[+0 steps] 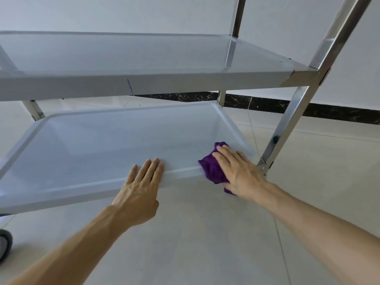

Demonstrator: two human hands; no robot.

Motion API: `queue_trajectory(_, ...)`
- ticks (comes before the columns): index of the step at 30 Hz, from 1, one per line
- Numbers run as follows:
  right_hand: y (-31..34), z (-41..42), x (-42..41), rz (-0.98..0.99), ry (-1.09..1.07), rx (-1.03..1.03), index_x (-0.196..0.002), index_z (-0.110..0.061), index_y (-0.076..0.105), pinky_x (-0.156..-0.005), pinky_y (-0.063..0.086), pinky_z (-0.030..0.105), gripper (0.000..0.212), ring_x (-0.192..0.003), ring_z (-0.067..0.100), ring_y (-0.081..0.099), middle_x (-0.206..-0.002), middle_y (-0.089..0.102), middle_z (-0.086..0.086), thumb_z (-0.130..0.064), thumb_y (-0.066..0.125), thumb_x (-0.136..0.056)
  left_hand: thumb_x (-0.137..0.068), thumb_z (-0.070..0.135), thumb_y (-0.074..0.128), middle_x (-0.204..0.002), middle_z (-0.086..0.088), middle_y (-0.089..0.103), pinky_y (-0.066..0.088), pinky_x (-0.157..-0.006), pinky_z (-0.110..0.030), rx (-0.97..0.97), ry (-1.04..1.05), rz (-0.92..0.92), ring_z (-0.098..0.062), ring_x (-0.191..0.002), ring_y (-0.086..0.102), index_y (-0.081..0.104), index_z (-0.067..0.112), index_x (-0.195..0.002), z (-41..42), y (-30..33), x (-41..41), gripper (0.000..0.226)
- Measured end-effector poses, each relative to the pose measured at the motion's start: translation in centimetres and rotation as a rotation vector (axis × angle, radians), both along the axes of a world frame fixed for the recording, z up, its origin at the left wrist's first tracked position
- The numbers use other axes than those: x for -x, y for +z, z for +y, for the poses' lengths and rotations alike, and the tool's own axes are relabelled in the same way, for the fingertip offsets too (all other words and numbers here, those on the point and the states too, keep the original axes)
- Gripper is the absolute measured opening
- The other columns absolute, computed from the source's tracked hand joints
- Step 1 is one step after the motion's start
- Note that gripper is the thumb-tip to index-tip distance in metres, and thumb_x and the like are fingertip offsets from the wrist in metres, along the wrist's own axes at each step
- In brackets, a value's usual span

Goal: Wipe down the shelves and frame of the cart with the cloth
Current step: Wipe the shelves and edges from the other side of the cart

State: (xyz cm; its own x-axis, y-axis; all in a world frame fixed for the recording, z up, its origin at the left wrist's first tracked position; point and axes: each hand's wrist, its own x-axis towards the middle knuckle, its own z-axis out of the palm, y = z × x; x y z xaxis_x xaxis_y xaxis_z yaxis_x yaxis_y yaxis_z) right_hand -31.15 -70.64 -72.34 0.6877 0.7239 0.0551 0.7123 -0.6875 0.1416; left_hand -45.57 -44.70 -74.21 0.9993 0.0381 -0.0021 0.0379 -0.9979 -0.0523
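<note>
The right hand [238,171] lies flat, fingers straight, pressing the purple cloth [212,168] onto the near rim of the lower shelf [92,145]. The left hand [141,188] rests flat on that same rim, holding nothing. Steel frame [287,128] rises just right; an upper shelf [123,54] sits above. No writing is readable.

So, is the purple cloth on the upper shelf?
No, the right hand presses the purple cloth on the lower shelf's front rim.
</note>
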Motion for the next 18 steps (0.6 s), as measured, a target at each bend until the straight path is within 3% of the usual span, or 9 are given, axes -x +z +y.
queue_trajectory(5,1.0,-4.6,-2.1,0.067,-0.144,0.016,-0.157,-0.012,0.006,-0.125,0.011,0.036,0.093,-0.154,0.022,-0.003,-0.166,0.0,0.008,-0.035,0.066,-0.091,-0.088,0.026,0.045,-0.161,-0.005,-0.026,-0.01,-0.122,-0.043,0.01,-0.004,0.022,-0.022,-0.148,-0.025,-0.023,0.012,-0.152,-0.2,0.2,-0.3,0.094)
queue_trajectory(10,1.6,-4.0,-2.1,0.191,-0.163,-0.032,-0.156,-0.011,0.014,-0.123,0.01,0.034,0.085,-0.154,0.022,-0.002,-0.166,0.005,0.007,-0.024,0.068,-0.091,-0.088,0.029,0.045,-0.161,-0.005,-0.026,-0.01,-0.122,-0.043,0.033,0.004,0.063,-0.021,-0.148,-0.024,-0.023,0.012,-0.152,-0.5,0.7,-0.3,0.094)
queue_trajectory(13,2.9,-3.2,-1.4,0.366,-0.154,-0.159,-0.149,-0.016,0.033,-0.118,0.026,0.035,0.073,-0.149,0.023,0.022,-0.159,0.028,0.002,-0.019,0.072,-0.088,-0.088,0.033,0.046,-0.161,-0.004,-0.026,-0.011,-0.122,-0.042,0.063,0.013,0.086,-0.021,-0.148,-0.024,-0.023,0.013,-0.152,-0.5,1.1,0.1,0.096)
queue_trajectory(15,3.6,-2.5,-0.6,0.472,-0.148,-0.264,-0.135,-0.027,0.045,-0.099,0.047,0.03,0.058,-0.121,0.018,0.054,-0.134,0.05,-0.005,-0.018,0.073,-0.085,-0.088,0.034,0.047,-0.161,-0.004,-0.026,-0.013,-0.121,-0.041,0.071,0.001,0.096,-0.021,-0.148,-0.024,-0.022,0.013,-0.152,-0.6,1.3,0.6,0.097)
queue_trajectory(16,3.9,-1.9,-0.1,0.517,-0.143,-0.308,-0.131,-0.03,0.047,-0.085,0.05,0.024,0.055,-0.105,0.01,0.058,-0.121,0.055,-0.009,-0.02,0.073,-0.085,-0.089,0.034,0.047,-0.162,-0.003,-0.025,-0.014,-0.121,-0.04,0.082,-0.004,0.101,-0.02,-0.148,-0.024,-0.021,0.013,-0.153,-0.7,1.4,0.8,0.096)
queue_trajectory(18,4.8,-0.6,0.9,0.606,-0.131,-0.403,-0.13,-0.033,0.048,-0.072,0.048,0.017,0.054,-0.093,0.004,0.059,-0.109,0.058,-0.016,-0.023,0.074,-0.084,-0.091,0.034,0.048,-0.163,-0.002,-0.02,-0.012,-0.121,-0.037,0.147,-0.011,0.101,-0.019,-0.15,-0.02,-0.015,0.014,-0.155,-0.6,1.7,1.3,0.092)
